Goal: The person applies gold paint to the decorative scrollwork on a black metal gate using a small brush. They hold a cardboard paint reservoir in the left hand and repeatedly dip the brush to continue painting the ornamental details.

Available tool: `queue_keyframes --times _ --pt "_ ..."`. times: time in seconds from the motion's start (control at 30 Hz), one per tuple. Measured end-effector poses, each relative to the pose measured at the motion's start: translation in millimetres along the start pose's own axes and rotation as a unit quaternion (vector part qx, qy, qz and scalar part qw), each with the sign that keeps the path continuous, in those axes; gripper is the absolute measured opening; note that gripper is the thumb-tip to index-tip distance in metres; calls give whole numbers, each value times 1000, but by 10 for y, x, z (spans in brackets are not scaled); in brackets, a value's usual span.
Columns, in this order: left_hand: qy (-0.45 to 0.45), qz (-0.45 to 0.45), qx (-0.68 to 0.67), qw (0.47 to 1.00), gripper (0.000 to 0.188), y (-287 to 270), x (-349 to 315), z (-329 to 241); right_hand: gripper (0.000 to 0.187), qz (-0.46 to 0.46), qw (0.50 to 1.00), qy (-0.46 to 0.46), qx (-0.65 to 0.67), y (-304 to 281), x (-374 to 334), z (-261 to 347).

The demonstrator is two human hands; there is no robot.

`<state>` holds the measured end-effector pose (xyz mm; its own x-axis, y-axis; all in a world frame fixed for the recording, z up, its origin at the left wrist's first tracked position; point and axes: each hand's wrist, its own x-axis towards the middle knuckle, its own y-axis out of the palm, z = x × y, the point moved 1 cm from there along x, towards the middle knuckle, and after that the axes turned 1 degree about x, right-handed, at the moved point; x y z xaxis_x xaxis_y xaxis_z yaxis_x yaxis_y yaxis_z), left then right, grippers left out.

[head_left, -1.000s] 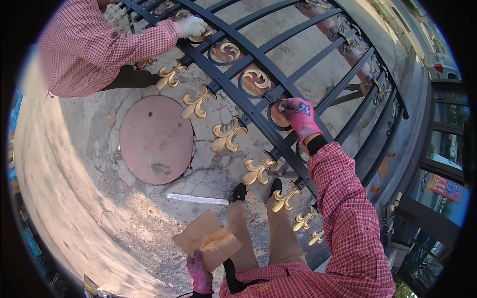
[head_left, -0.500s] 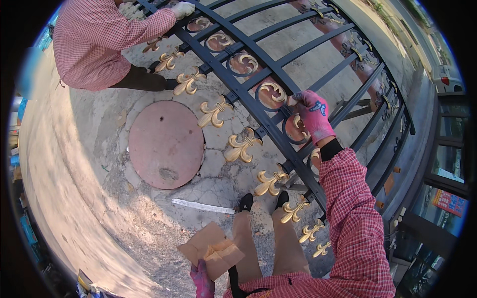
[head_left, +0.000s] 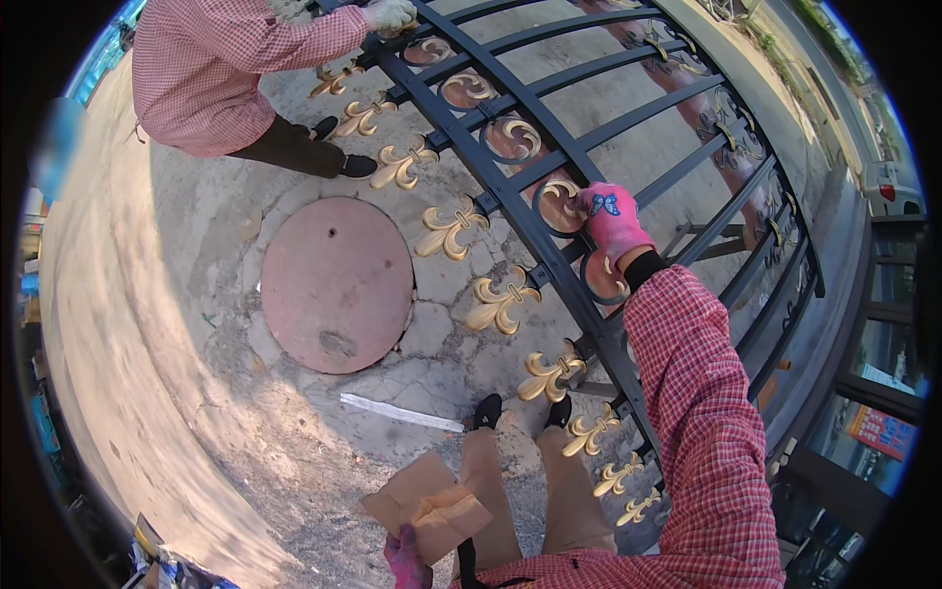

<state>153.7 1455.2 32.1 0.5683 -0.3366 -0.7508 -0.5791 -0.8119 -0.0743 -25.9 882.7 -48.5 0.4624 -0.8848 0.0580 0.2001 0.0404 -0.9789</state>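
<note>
A dark metal fence panel [head_left: 510,201] with gold fleur-de-lis finials [head_left: 452,228] slants across in front of me. My right hand [head_left: 616,221], in a pink glove with a blue butterfly print, is closed at a ring that holds a gold scroll [head_left: 561,204]. Its fingertips are turned away, so whatever they pinch is hidden. Low down, my left hand [head_left: 406,558], also gloved in pink, grips a creased piece of brown cardboard [head_left: 429,503] by its lower edge. A golden-brown patch marks the middle of the cardboard.
At the upper left another person in a checked shirt [head_left: 201,83] has a pale-gloved hand [head_left: 391,15] on the panel. A round reddish cover [head_left: 338,285] and a whitish strip [head_left: 402,412] lie on the cracked ground. Windows [head_left: 888,353] stand at the right.
The panel and its finials sit further right in view. My right hand stays by the scrolls, its wrist turned a little. The other person's hand has shifted right along the panel.
</note>
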Motion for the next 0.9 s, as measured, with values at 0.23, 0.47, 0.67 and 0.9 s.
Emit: queue_keyframes --times 0.23,0.47,0.67,0.9 --pt "24 -42 -7 999 46 -207 122 -38 17 -89 965 25 246 -417 499 368" --pt "-24 -54 79 995 48 -14 79 67 16 -3 988 -25 149 100 1128 372" --pt "-80 -98 56 990 46 190 -46 182 14 -19 993 -66 94 131 1178 528" --pt "-69 -76 107 989 48 422 -115 96 13 -90 977 -77 175 87 1420 525"
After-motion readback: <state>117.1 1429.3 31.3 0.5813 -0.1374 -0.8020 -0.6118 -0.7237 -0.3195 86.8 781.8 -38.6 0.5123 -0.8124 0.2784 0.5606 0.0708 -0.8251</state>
